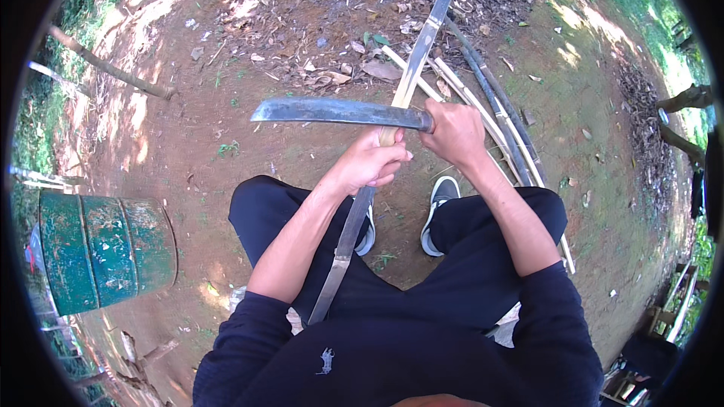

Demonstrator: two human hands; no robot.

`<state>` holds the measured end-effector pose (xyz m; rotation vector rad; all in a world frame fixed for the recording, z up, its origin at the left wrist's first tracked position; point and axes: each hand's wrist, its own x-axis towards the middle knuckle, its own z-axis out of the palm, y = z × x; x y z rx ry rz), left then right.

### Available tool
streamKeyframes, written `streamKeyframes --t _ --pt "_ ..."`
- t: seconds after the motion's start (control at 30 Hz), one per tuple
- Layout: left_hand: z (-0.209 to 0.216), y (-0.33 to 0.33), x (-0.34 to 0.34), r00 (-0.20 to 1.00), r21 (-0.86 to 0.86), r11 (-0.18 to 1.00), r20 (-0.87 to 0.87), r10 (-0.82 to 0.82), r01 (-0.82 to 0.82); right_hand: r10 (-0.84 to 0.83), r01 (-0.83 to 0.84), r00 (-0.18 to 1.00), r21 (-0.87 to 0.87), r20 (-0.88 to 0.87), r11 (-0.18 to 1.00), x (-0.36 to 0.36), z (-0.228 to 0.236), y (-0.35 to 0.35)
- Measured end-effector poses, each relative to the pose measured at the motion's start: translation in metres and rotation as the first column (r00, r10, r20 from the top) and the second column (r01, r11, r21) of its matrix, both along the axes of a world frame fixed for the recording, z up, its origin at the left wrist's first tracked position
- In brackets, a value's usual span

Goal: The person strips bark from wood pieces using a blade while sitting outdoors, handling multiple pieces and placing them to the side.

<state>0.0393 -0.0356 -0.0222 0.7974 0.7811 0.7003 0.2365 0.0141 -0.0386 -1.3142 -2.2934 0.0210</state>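
A long split bamboo strip (422, 49) runs from near my lap up and away to the far right, its dark skin scraped pale around the middle. My left hand (373, 160) is wrapped round this strip between my knees. In my right hand (455, 132) is the handle of a machete (332, 111), fingers closed on it. The broad grey blade points left and lies across the strip just beyond my left hand, by the pale stretch. Whether its edge bites into the bamboo I cannot tell.
Several more bamboo strips (501, 109) lie on the dirt beyond my right knee. A worn green metal drum (105, 249) is at the left. Dry leaves (328, 78) litter the ground ahead. My shoes (443, 192) rest on the soil between my bent knees.
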Motion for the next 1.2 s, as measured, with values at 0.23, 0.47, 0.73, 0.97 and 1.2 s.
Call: streamKeyframes --t 0.23,0.47,0.73,0.97,1.2 --pt "0.000 -0.006 -0.002 1.000 0.055 0.999 -0.025 -0.001 0.002 0.010 -0.009 1.000 0.068 -0.019 0.998 0.010 -0.007 0.006" --pt "0.010 0.004 -0.004 0.994 0.076 0.995 -0.089 0.069 -0.062 -0.040 0.051 0.996 0.132 -0.084 0.990 0.016 -0.023 0.030" --pt "0.005 -0.004 -0.008 0.991 -0.035 0.996 -0.113 0.076 -0.081 0.001 0.004 1.000 0.243 -0.020 0.970 0.014 -0.017 0.023" --pt "0.004 -0.003 -0.005 0.998 0.009 0.998 -0.010 0.055 -0.055 -0.006 0.008 1.000 0.191 -0.010 0.981 0.014 -0.015 0.018" --pt "0.013 0.001 -0.007 0.995 0.052 0.996 -0.058 0.075 -0.072 -0.031 0.039 0.999 0.174 -0.045 0.984 0.025 -0.016 0.031"
